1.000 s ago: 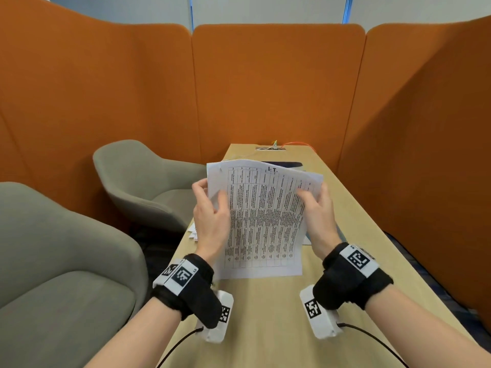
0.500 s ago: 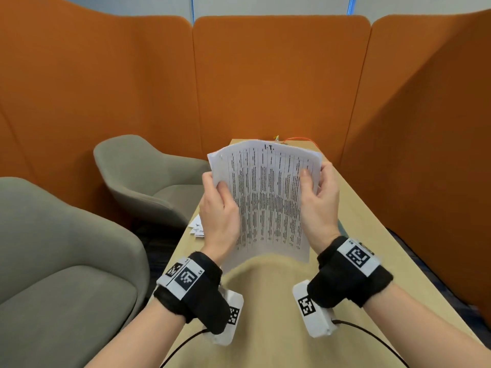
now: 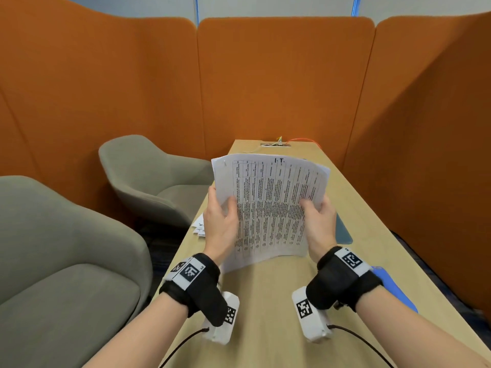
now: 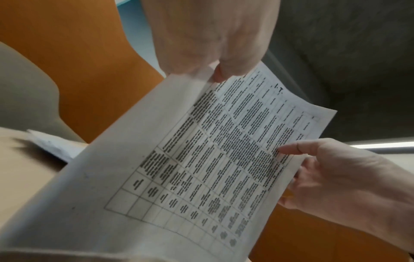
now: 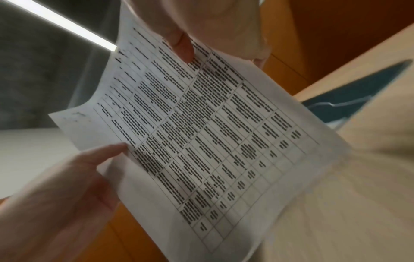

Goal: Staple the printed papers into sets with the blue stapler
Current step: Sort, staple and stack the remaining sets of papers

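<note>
Stapler (image 3: 393, 285) lies beside right wrist; mat (image 3: 344, 229) beyond.

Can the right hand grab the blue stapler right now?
Probably not yet. The right hand is busy holding the papers together with the left hand. The stapler lies on the table just beside the right wrist, nothing blocking it, once that hand lets go.

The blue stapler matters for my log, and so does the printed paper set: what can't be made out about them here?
- Blue stapler: head view, mostly hidden behind the right wrist band; absent from both wrist views.
- Printed white paper set: table text too small and blurred in every view; sheet count unclear.
- Top-left corner mark: too small to confirm as a staple.
- Loose papers at the table's left edge: covered by the left hand.
</note>
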